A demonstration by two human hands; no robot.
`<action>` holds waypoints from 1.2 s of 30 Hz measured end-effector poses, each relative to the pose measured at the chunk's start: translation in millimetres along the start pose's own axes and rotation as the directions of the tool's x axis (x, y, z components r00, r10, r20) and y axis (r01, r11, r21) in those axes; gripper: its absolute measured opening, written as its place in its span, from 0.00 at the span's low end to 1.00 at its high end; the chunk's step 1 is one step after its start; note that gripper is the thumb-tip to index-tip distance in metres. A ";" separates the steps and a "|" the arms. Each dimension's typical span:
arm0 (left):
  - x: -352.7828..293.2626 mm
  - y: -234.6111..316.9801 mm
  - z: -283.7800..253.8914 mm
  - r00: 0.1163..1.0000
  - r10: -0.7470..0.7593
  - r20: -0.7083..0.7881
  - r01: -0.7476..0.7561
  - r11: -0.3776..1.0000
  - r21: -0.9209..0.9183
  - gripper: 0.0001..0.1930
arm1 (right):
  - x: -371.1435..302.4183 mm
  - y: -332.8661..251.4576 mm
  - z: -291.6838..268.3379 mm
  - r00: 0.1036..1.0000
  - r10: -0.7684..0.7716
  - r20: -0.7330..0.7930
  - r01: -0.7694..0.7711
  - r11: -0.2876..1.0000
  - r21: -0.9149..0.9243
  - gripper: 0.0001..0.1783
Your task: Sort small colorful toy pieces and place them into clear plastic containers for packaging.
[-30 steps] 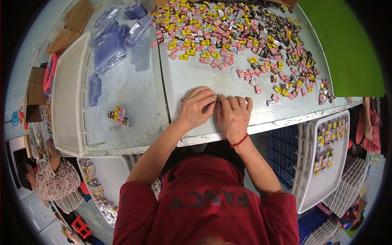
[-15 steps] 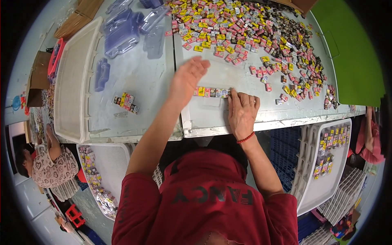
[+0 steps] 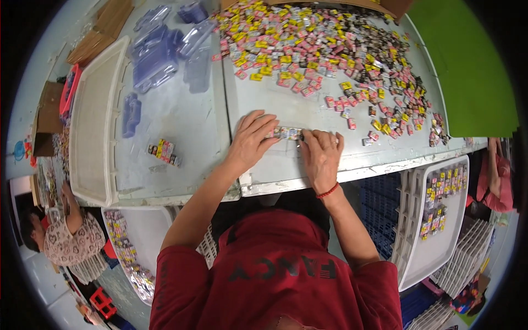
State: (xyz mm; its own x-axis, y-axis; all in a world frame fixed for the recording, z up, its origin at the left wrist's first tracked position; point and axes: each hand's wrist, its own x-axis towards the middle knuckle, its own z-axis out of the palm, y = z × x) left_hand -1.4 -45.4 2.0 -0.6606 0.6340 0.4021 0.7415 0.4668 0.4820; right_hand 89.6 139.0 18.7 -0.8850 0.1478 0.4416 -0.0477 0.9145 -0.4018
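A short row of small printed boxes lies between my two hands near the table's front edge. Over its left end, the fingers of my left hand press close together and hide that part. My right hand, with a red bead bracelet at the wrist, holds the right end between thumb and fingertips. Mostly pale sides of the boxes face up. To the left, a small block of similar boxes sits by itself on the table.
A big heap of loose small boxes covers the far right. Clear bluish plastic trays lie at the far left, beside a long white tray. Below the table edge stand white trays with packed boxes. Another person is at left.
My left hand has come down from above the row onto its left end. The row's upward faces, pink and yellow before, now look mostly pale. The whole view has shifted slightly.
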 end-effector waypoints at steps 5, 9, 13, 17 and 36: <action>0.6 3.2 3.3 0.996 -0.065 -0.064 0.060 0.996 -0.066 0.20 | 1.8 3.1 8.8 0.999 -0.012 -0.030 0.014 0.998 0.069 0.15; 0.8 14.0 -2.8 0.996 -0.051 -0.070 0.052 0.999 0.017 0.21 | -1.2 8.2 -12.6 0.999 0.030 -0.034 -0.023 0.983 0.184 0.16; 12.9 27.3 -1.9 0.992 0.012 -0.125 -0.007 0.999 0.041 0.18 | -14.4 47.4 -44.7 0.995 0.030 -0.093 -0.025 0.998 0.058 0.14; 69.2 74.0 46.9 0.994 0.112 0.001 -0.110 0.976 -0.187 0.09 | -24.4 93.0 -70.7 0.973 0.158 -0.171 -0.174 0.982 -0.077 0.13; 101.3 98.0 108.1 0.965 0.239 0.108 -0.190 0.922 -0.338 0.12 | -8.8 131.0 -73.8 0.976 0.212 -0.053 -0.215 0.975 -0.059 0.09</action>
State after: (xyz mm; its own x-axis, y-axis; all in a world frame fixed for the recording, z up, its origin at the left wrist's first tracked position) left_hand 17.1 131.3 5.8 -0.4476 0.7899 0.4192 0.7691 0.1010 0.6311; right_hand 125.3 285.2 21.4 -0.8490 0.3583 0.3884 0.1713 0.8819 -0.4391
